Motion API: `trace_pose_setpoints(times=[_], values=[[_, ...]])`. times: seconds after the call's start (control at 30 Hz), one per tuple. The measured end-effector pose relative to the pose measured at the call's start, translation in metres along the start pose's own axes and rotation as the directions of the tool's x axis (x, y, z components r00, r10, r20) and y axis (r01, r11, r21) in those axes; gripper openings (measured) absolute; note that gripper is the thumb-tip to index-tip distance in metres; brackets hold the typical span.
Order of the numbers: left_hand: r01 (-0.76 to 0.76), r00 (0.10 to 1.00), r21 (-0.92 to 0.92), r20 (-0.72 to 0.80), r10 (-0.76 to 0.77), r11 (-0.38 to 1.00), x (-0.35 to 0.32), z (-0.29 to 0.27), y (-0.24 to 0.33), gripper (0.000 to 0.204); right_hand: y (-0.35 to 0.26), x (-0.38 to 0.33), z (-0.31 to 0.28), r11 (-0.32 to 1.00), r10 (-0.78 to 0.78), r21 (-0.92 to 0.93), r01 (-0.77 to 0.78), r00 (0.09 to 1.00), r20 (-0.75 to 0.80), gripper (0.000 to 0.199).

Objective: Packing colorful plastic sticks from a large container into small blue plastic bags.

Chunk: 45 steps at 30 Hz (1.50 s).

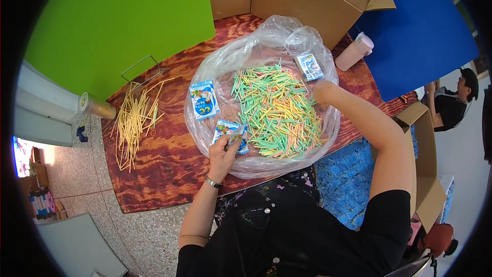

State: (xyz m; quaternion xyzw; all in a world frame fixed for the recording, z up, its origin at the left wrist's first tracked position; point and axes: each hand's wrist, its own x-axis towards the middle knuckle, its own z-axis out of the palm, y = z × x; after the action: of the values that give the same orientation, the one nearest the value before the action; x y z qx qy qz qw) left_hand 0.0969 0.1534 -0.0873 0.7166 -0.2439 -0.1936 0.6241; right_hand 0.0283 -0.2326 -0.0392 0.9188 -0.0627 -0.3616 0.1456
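1. Gripping a blue-and-white packet with the closed fingers of the left hand, at the near left of the clear plastic bag; showing a shiny bit at the fingertips, too small to make out.
2. Reaching in from the right with the right hand, at the right edge of the heap; cannot tell whether open or closed, with fingers hidden from view.
3. Heaped across the middle of the spread bag: short sticks in green, yellow and pink, crossing at many angles.
4. Lying at the left inside the bag: a second packet; at the far right, just beyond the right hand: a third packet.
5. Strewn on the patterned red-brown surface, left of the bag: long yellow sticks, near a wire stand and stacked cups.
6. Standing beyond the bag, far right: a pink bottle, near a large cardboard box.
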Motion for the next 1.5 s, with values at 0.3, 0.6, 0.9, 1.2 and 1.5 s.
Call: trace_pose_setpoints(times=[0.3,0.6,0.9,1.2,1.5], values=[[0.035,0.999,-0.035,0.022,-0.035,0.999,0.001,-0.001,0.005,0.016,0.03,0.014,0.003,0.958,-0.288,0.084,0.275,0.911,0.296,0.018],[-0.028,1.0,-0.059,0.011,0.029,0.998,0.005,0.003,0.011,0.018,0.027,0.026,0.047,0.93,-0.353,0.146,0.338,0.931,0.096,0.031],[0.005,0.999,-0.087,0.033,-0.002,0.996,0.005,-0.001,0.017,0.023,0.0,-0.02,0.001,0.984,0.156,-0.057,-0.167,0.975,-0.16,0.025],[-0.034,0.999,-0.077,-0.004,0.034,0.996,0.008,0.002,0.018,0.022,-0.023,0.0,0.035,0.972,0.233,0.03,-0.233,0.942,-0.241,0.017],[-0.106,0.986,-0.065,-0.134,0.096,0.992,0.012,0.011,0.016,0.015,-0.019,-0.005,0.038,0.952,0.291,0.187,-0.241,0.899,-0.326,0.021]])
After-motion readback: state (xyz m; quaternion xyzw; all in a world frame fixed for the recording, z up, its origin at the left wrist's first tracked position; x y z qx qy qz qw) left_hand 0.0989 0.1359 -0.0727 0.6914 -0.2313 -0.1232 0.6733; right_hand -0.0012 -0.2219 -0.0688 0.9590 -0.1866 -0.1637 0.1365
